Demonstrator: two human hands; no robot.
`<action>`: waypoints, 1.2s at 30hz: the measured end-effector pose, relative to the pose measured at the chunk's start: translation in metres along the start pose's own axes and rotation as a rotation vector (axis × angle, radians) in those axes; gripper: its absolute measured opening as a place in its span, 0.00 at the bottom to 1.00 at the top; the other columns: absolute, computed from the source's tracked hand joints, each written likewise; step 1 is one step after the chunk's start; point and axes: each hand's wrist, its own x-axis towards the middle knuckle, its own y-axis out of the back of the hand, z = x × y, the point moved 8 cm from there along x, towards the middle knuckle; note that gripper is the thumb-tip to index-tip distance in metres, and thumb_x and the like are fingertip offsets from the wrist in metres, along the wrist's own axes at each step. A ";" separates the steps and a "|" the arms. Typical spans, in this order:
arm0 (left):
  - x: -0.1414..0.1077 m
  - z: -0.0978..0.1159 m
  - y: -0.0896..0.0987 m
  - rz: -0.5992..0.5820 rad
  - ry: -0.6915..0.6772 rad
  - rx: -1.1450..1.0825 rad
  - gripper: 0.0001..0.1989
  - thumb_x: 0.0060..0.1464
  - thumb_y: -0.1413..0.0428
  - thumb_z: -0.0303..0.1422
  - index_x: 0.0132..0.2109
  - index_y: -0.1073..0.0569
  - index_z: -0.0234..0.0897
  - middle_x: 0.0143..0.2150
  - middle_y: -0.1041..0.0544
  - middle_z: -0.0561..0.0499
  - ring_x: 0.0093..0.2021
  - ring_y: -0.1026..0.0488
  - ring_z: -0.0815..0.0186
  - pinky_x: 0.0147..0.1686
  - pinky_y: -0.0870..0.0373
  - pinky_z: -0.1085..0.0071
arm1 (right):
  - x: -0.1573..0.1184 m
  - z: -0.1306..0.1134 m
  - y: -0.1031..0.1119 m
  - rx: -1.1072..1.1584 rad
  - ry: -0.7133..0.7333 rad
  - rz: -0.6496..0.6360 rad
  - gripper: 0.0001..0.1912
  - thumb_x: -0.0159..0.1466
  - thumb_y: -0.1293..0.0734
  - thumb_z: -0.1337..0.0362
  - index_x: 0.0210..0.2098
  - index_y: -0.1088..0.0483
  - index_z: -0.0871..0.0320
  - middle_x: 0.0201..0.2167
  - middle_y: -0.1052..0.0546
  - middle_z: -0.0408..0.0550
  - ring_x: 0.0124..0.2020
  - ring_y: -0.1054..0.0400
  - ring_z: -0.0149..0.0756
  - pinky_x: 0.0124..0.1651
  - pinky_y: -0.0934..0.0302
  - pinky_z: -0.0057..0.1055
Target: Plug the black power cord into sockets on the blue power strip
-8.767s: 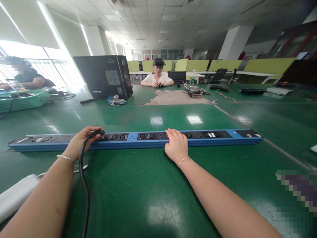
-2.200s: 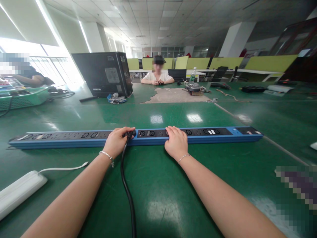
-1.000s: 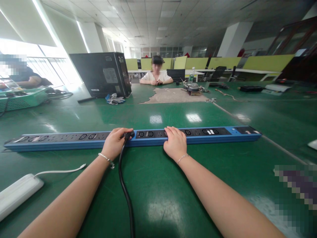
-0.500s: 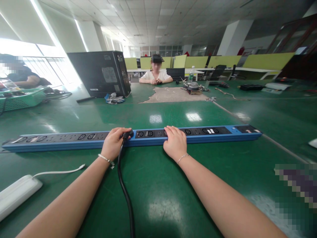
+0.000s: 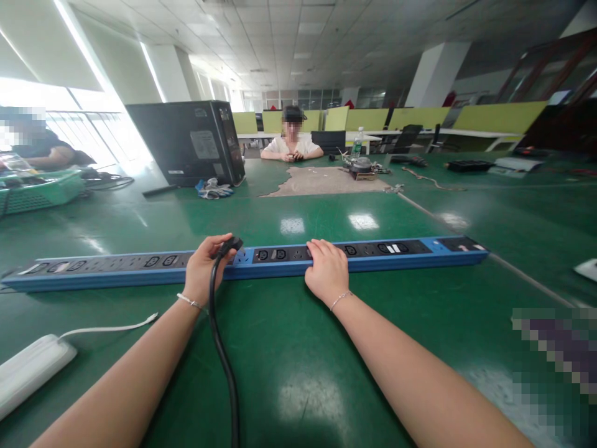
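A long blue power strip (image 5: 280, 268) with black socket panels lies across the table in front of me. My left hand (image 5: 201, 269) is closed round a black power plug (image 5: 231, 244), tilted just above the strip with its prongs out of the socket (image 5: 243, 256). From the plug a thick black cable (image 5: 221, 348) runs down toward me. My right hand (image 5: 326, 267) is wrapped over the strip right of its middle, fingers across the top and thumb along the near side.
A white power strip (image 5: 35, 373) with a white lead lies at the lower left. Beyond stand a black computer case (image 5: 181, 146), gloves (image 5: 214, 188) and a green basket (image 5: 44, 193). One person (image 5: 291, 143) sits across the green table (image 5: 261, 214), another (image 5: 40, 146) at the left.
My left hand has lifted the plug up and left, away from the blue strip, uncovering the socket. The cable has shifted left with it. My right hand keeps its hold.
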 end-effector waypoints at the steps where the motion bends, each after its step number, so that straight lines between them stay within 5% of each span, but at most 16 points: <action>1: -0.002 0.006 -0.006 -0.032 -0.004 0.017 0.20 0.45 0.42 0.40 0.46 0.28 0.40 0.36 0.22 0.49 0.37 0.25 0.64 0.42 0.30 0.65 | 0.000 0.000 0.000 0.001 -0.001 -0.004 0.26 0.56 0.43 0.71 0.54 0.33 0.61 0.56 0.31 0.48 0.59 0.44 0.39 0.58 0.54 0.36; 7: -0.005 0.042 -0.058 -0.234 -0.035 0.038 0.19 0.46 0.43 0.40 0.46 0.27 0.41 0.39 0.22 0.49 0.39 0.25 0.62 0.44 0.30 0.62 | 0.002 0.002 -0.001 0.021 0.011 -0.020 0.27 0.57 0.45 0.73 0.55 0.35 0.64 0.56 0.31 0.49 0.59 0.43 0.37 0.59 0.55 0.33; 13: -0.004 0.049 -0.111 -0.378 -0.056 0.030 0.17 0.47 0.44 0.37 0.46 0.27 0.42 0.38 0.21 0.50 0.38 0.24 0.63 0.41 0.29 0.65 | 0.001 0.002 -0.001 0.031 0.018 -0.004 0.26 0.56 0.43 0.73 0.55 0.35 0.63 0.56 0.31 0.50 0.59 0.44 0.37 0.59 0.54 0.34; 36: -0.009 0.061 -0.119 -0.306 -0.219 0.262 0.16 0.49 0.43 0.34 0.48 0.26 0.45 0.41 0.22 0.50 0.43 0.28 0.63 0.46 0.32 0.64 | 0.001 0.002 0.000 0.058 -0.015 0.013 0.26 0.57 0.43 0.72 0.54 0.34 0.62 0.56 0.32 0.49 0.59 0.44 0.38 0.59 0.55 0.35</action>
